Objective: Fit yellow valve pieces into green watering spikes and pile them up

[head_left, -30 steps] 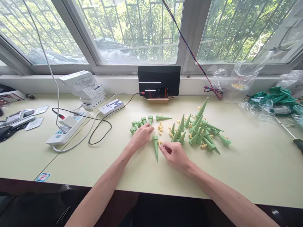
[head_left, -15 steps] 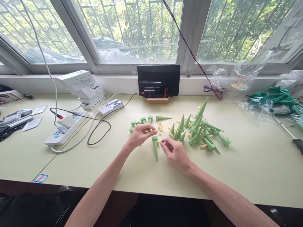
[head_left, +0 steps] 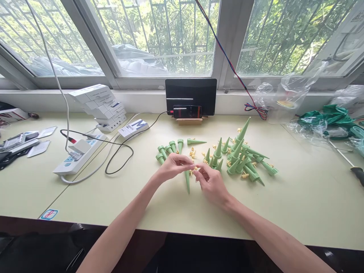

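My left hand [head_left: 176, 167] and my right hand [head_left: 211, 181] meet over the table, fingertips almost touching. Between them is a small yellow plastic valve [head_left: 196, 168], pinched from both sides and partly covered by the fingers. Below the left fingers lies a green plant watering spike [head_left: 187, 182], tip towards me, its cap end hidden by that hand. Past the left hand, several capped green spikes [head_left: 172, 146] lie in a row, and one spike [head_left: 196, 141] lies sideways. Loose yellow valves [head_left: 192, 153] are scattered just beyond the fingers.
A heap of green spikes with yellow valves [head_left: 241, 155] covers the table right of centre. A phone [head_left: 187, 111] leans against a dark screen [head_left: 190, 91] at the back. On the left are a power strip [head_left: 81, 151], a black cable [head_left: 132, 151] and stacked white boxes [head_left: 98, 106].
My left hand has moved right and slightly down to meet the right fingertips at the yellow valve, now covering the spike's cap end. The right hand has stayed nearly in place, lifting the valve slightly.
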{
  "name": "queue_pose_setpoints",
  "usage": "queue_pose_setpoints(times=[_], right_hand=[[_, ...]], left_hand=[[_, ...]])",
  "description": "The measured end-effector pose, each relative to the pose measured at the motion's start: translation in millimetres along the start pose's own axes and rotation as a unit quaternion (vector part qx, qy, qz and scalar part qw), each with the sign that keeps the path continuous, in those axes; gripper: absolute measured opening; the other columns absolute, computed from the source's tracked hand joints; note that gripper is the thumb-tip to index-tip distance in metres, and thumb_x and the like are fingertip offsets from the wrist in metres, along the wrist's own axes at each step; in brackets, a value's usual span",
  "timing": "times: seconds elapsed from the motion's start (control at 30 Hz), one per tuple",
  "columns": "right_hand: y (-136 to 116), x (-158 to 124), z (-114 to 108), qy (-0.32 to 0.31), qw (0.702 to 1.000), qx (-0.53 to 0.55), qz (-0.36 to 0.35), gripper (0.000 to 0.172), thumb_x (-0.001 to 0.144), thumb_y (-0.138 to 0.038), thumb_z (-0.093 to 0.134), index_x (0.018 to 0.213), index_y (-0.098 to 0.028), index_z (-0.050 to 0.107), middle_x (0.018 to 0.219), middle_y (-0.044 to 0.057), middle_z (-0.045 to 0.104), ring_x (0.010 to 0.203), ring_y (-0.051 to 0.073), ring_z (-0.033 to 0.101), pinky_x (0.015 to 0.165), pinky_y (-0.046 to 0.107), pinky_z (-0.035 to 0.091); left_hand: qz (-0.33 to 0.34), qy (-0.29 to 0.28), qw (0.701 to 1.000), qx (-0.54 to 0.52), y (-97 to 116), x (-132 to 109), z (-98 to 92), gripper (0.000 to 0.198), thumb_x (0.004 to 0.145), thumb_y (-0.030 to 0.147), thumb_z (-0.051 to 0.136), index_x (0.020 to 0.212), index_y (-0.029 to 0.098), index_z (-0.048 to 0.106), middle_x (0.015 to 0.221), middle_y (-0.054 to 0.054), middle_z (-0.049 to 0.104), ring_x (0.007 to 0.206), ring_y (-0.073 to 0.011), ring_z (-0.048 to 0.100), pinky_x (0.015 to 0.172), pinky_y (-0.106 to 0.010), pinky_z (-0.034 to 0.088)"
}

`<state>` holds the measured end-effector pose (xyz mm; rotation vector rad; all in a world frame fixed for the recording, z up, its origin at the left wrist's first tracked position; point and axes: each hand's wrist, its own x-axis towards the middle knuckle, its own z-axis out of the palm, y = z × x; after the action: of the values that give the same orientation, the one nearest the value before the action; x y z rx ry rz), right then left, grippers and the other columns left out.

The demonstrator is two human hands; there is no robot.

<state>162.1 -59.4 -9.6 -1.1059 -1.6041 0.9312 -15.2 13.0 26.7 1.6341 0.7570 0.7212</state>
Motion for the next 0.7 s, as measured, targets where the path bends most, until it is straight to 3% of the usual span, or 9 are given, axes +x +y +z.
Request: queue_pose_setpoints(times=[0.23, 0.43, 0.57, 0.7], right_hand=[[1.5, -0.3, 0.1, 0.01, 1.0, -0.006, -0.014, 0.025, 0.1, -0.036, 0.044, 0.092, -0.019, 0.059, 0.065, -0.002, 0.054, 0.048, 0.01, 0.047, 0.048, 0.023, 0.037], [1.9, -0.9, 0.0, 0.014, 0.999, -0.028, -0.01, 0.033, 0.101, -0.036, 0.041, 0.075, -0.019, 0.053, 0.059, -0.002, 0.053, 0.046, 0.01, 0.047, 0.049, 0.023, 0.037], [0.0, -1.3, -0.2, 0.023, 0.999, -0.025, -0.003, 0.033, 0.101, -0.036, 0.04, 0.074, -0.02, 0.051, 0.06, -0.002, 0.053, 0.045, 0.01, 0.047, 0.047, 0.023, 0.037], [-4.7, -1.3, -0.7, 0.041, 0.999, -0.02, 0.0, 0.028, 0.099, -0.036, 0.042, 0.079, -0.02, 0.053, 0.062, -0.002, 0.055, 0.045, 0.01, 0.048, 0.046, 0.023, 0.039]], left_hand=[[-0.001, -0.011, 1.0, 0.008, -0.7, 0.5, -0.7, 0.024, 0.079, 0.036, 0.073, 0.079, 0.012, 0.075, 0.074, -0.007, 0.069, 0.068, -0.0144, 0.06, 0.06, -0.023, 0.046], [-0.003, -0.008, 0.999, 0.038, -0.5, -0.4, -1.7, 0.025, 0.08, 0.037, 0.072, 0.077, 0.012, 0.072, 0.073, -0.006, 0.068, 0.067, -0.0133, 0.059, 0.06, -0.022, 0.045], [0.02, 0.035, 0.995, 0.089, -1.7, -0.1, -3.4, 0.028, 0.084, 0.04, 0.067, 0.076, 0.012, 0.07, 0.071, -0.005, 0.065, 0.065, -0.0122, 0.055, 0.057, -0.022, 0.043], [0.07, 0.098, 0.961, 0.251, -4.4, 0.4, -7.3, 0.03, 0.088, 0.039, 0.061, 0.073, 0.015, 0.07, 0.065, -0.002, 0.06, 0.054, -0.009, 0.043, 0.05, -0.022, 0.034]])
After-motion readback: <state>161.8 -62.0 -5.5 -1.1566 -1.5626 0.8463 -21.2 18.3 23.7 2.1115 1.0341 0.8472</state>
